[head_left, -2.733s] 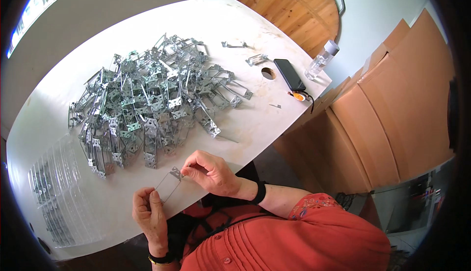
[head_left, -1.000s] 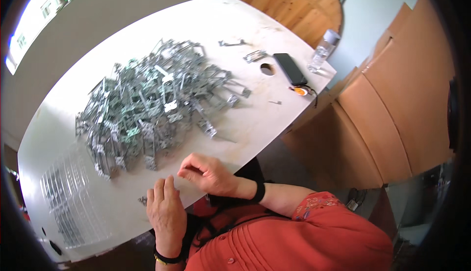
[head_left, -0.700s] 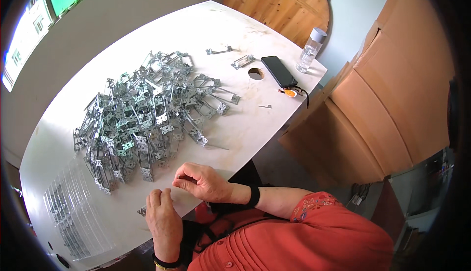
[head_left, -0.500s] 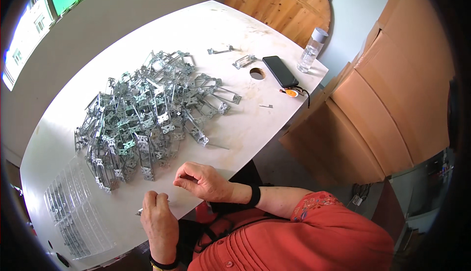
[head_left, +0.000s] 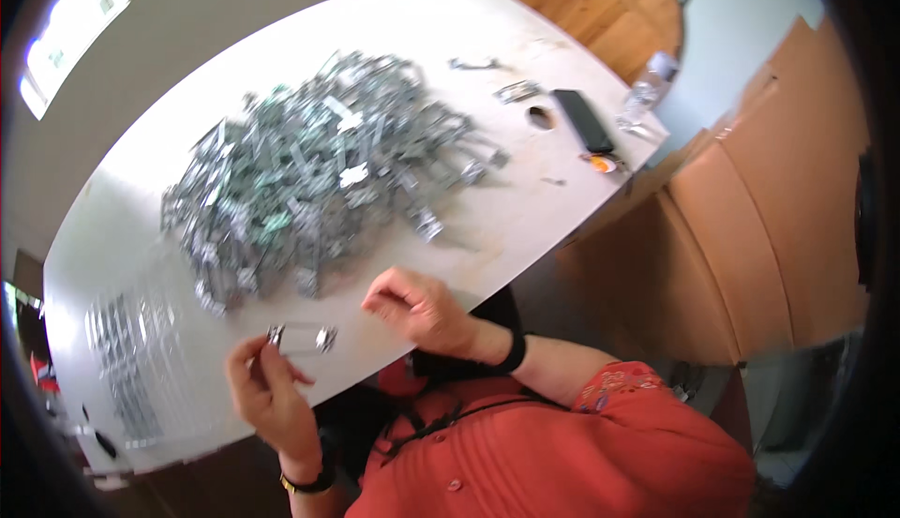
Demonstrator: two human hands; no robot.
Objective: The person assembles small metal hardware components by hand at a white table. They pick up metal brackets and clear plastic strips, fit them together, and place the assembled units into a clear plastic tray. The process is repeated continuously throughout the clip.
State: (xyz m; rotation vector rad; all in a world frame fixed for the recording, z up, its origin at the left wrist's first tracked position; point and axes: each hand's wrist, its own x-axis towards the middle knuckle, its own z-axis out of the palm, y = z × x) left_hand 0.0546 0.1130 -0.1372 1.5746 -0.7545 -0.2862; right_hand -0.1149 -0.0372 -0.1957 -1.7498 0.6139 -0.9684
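grey wall (head_left: 206,16) | bright window (head_left: 75,30), upper left | rounded wooden panel (head_left: 600,2) | white table (head_left: 506,232)

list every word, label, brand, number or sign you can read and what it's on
No readable text anywhere.
Slim silver metal frame in the left hand: too small and blurred to tell.
Flat black rectangular phone: none visible.
Clear plastic bottle with a grey cap: too blurred to tell.
Brown cardboard boxes: none visible.

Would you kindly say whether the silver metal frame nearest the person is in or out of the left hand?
In: the left hand pinches the silver metal frame by one end, the other end free.
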